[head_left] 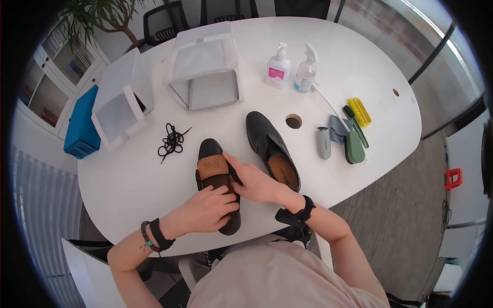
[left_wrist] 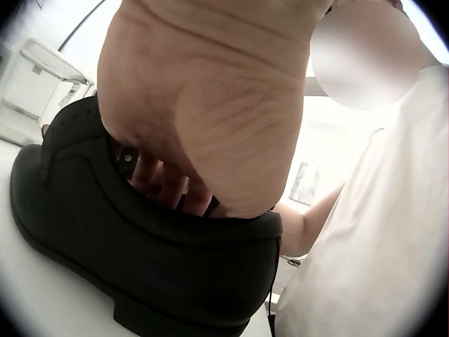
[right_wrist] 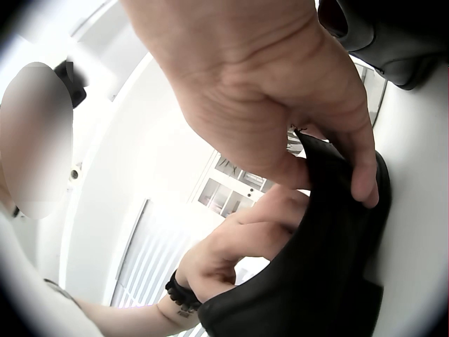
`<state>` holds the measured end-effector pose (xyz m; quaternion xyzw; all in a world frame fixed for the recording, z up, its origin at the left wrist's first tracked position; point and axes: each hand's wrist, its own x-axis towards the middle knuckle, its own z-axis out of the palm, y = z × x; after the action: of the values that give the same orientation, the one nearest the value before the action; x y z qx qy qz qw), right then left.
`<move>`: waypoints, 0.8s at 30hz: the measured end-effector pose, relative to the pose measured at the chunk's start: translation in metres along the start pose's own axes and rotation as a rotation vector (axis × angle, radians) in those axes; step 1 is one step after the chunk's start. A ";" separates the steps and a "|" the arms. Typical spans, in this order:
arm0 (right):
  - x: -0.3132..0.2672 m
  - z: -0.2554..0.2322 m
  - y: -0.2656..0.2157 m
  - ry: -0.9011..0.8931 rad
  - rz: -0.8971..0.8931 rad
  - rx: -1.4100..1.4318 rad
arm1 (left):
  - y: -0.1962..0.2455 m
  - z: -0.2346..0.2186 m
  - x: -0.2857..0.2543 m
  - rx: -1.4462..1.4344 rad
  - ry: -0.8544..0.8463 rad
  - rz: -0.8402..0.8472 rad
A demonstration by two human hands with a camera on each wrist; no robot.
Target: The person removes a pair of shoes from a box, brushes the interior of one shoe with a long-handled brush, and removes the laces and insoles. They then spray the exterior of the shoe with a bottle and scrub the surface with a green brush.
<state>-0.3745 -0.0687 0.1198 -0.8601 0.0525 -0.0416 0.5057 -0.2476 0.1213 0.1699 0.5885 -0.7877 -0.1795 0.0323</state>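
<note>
A black leather shoe [head_left: 232, 226] stands on the table near me, toe pointing away. Its tongue [head_left: 212, 165] is folded forward, baring a tan underside with a printed label. My right hand [head_left: 255, 180] pinches the shoe's right lace flap [right_wrist: 330, 168], thumb on the inner side and fingers outside. My left hand [head_left: 205, 209] reaches down into the shoe's opening, its fingers [left_wrist: 172, 184] partly hidden by the collar; I cannot tell whether they grip anything in there. A matching black shoe [head_left: 263, 134] with a tan insole sits just to the right.
A bundle of black laces [head_left: 173, 141] lies left of the shoes. Behind stand two white fabric boxes [head_left: 203, 59], a teal case [head_left: 82, 123], a pump bottle [head_left: 278, 69] and a spray bottle [head_left: 306, 72]. Brushes [head_left: 354, 146] and a grey tool [head_left: 323, 142] lie right, beyond a table hole.
</note>
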 end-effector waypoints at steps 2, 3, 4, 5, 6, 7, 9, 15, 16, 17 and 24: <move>0.000 0.009 0.011 0.102 -0.135 -0.013 | 0.002 -0.004 0.004 0.000 0.036 0.020; 0.000 0.008 0.010 0.089 -0.150 -0.001 | 0.003 -0.008 0.003 0.004 0.071 0.033; -0.003 0.005 0.009 0.087 -0.082 0.000 | 0.003 -0.010 0.001 -0.024 0.085 0.035; -0.005 0.004 0.006 0.077 -0.017 0.004 | 0.000 -0.010 -0.001 -0.053 0.097 0.027; -0.006 0.001 -0.001 0.062 0.010 0.020 | -0.003 -0.011 -0.004 -0.114 0.116 0.049; -0.008 -0.004 -0.009 0.049 0.038 0.034 | -0.004 -0.013 -0.007 -0.137 0.118 0.054; -0.008 -0.010 -0.020 0.014 0.073 0.013 | -0.002 -0.018 -0.012 -0.230 0.151 0.026; -0.005 -0.003 -0.018 0.004 0.051 0.019 | -0.018 -0.013 -0.020 -0.319 0.175 -0.079; -0.005 -0.001 -0.017 0.043 0.046 0.016 | -0.022 -0.010 -0.021 -0.320 0.175 -0.080; -0.005 0.002 -0.015 0.081 0.042 0.012 | -0.029 -0.002 -0.021 -0.480 0.317 -0.080; -0.002 0.018 -0.013 0.176 -0.043 -0.018 | -0.047 -0.015 -0.032 -1.442 0.609 0.294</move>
<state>-0.3738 -0.0465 0.1219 -0.8586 0.0787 -0.1273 0.4904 -0.1911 0.1362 0.1735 0.3358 -0.5035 -0.4703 0.6423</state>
